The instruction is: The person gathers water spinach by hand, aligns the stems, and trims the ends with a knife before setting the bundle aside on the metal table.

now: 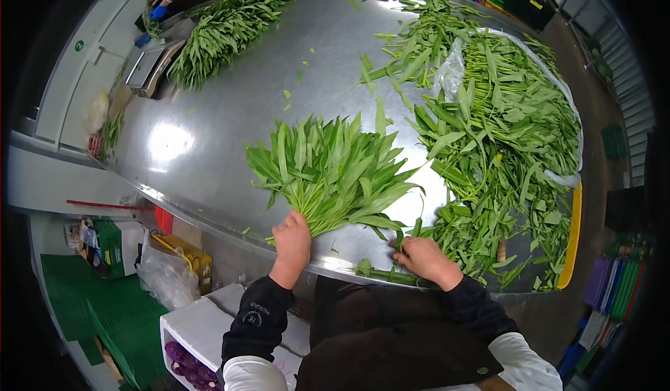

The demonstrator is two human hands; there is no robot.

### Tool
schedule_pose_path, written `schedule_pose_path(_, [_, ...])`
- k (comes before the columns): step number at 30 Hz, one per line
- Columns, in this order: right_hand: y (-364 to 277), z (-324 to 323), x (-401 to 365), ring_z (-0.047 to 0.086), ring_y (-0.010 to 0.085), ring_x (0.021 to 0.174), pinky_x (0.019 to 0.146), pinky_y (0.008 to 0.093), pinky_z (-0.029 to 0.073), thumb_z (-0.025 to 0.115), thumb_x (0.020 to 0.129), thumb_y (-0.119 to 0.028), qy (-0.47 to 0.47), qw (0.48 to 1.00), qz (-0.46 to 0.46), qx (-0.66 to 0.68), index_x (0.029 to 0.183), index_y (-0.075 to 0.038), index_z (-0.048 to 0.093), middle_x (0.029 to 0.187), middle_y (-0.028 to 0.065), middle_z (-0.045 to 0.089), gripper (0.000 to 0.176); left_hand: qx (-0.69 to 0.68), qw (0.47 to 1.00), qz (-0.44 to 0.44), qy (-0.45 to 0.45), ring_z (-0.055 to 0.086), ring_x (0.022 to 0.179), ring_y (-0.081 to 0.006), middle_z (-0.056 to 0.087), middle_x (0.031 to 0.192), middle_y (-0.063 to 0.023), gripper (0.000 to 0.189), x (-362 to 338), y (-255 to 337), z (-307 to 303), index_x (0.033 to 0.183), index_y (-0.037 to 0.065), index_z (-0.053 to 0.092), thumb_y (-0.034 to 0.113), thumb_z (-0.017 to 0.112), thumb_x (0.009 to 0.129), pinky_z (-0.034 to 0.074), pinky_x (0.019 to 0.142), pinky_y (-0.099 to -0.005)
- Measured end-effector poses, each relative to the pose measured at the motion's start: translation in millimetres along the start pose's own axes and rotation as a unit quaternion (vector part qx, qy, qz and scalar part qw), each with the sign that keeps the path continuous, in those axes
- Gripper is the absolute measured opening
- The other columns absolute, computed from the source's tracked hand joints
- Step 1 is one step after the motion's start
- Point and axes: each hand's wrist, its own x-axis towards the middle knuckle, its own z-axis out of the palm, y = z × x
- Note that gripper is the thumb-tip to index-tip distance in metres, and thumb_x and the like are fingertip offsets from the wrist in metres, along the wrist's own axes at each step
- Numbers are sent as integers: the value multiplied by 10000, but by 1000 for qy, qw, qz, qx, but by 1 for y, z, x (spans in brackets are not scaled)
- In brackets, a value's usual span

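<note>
Holding greens (pixel 335 167), LH (pixel 292 241); box (pixel 202 320) w/ purp veg (pixel 187 364)

The bunch of greens (pixel 335 171) spreads over the counter (pixel 230 122) near its front edge, slender pointed leaves fanned toward the far side, pale green stems gathered together at the near end in the left hand (pixel 292 239).
</note>
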Motion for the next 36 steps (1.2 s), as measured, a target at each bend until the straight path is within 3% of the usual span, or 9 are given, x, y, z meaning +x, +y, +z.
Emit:
schedule_pose_path(5, [2, 2, -3, 604, 385, 797, 693, 462, 476, 589, 850, -283, 0, 1000, 4, 12, 832, 13, 577, 829, 188, 617, 297, -15, 1000, 4, 26, 605, 664, -229, 559, 790, -70, 368, -4, -1, 6, 1077, -27, 482, 84, 589, 742, 463, 608, -347])
schedule_pose_path(7, [6, 5, -4, 604, 385, 799, 694, 461, 477, 590, 849, -283, 6, 1000, 1, 18, 837, 11, 577, 827, 186, 618, 294, -7, 1000, -9, 11, 611, 668, -204, 566, 791, -46, 357, -4, 0, 9, 1097, -14, 507, 131, 573, 777, 487, 683, -369])
schedule_pose_path(14, [17, 6, -8, 610, 381, 814, 699, 461, 479, 595, 847, -258, -2, 999, 13, 52, 905, -2, 578, 842, 184, 630, 264, -23, 1000, -1, -3, 613, 697, -222, 565, 829, -65, 443, -5, -2, 4, 1140, -24, 479, 110, 605, 737, 483, 678, -368])
schedule_pose_path(20, [23, 10, -7, 615, 375, 826, 693, 459, 484, 590, 851, -248, 3, 998, 1, 64, 993, -16, 581, 854, 191, 638, 272, -175, 984, -16, 0, 585, 793, -312, 555, 857, -124, 635, -15, -13, 9, 1211, -32, 405, 46, 661, 635, 449, 688, -415])
schedule_pose_path(23, [22, 8, -7, 616, 373, 825, 696, 460, 485, 589, 852, -247, -1, 999, 10, 50, 1016, -23, 584, 841, 183, 640, 278, -269, 960, -33, 67, 547, 811, -368, 548, 862, -147, 538, -21, -18, 21, 1155, -20, 470, 34, 634, 646, 419, 691, -443])
schedule_pose_path(25, [22, 6, -9, 621, 361, 834, 701, 459, 487, 587, 853, -250, 16, 998, -5, 61, 1033, -44, 594, 834, 165, 651, 273, -338, 928, -1, 158, 519, 783, -401, 553, 857, -161, 459, -20, -22, 32, 1092, -9, 538, -5, 605, 639, 406, 683, -461])
schedule_pose_path(29, [22, 10, -8, 619, 346, 813, 704, 427, 484, 593, 842, -231, 22, 996, 12, 88, 1037, -44, 608, 862, 136, 659, 271, -343, 901, -3, 266, 546, 773, -362, 583, 862, -166, 278, -11, -18, 35, 1021, -4, 571, 12, 609, 747, 436, 693, -442])
schedule_pose_path(36, [25, 9, -11, 621, 341, 834, 723, 422, 484, 596, 846, -227, 36, 994, 2, 108, 1038, -39, 609, 870, 138, 661, 269, -374, 865, -18, 335, 546, 778, -337, 579, 879, -159, 298, 9, -18, 19, 1050, 3, 557, 23, 607, 757, 438, 694, -433])
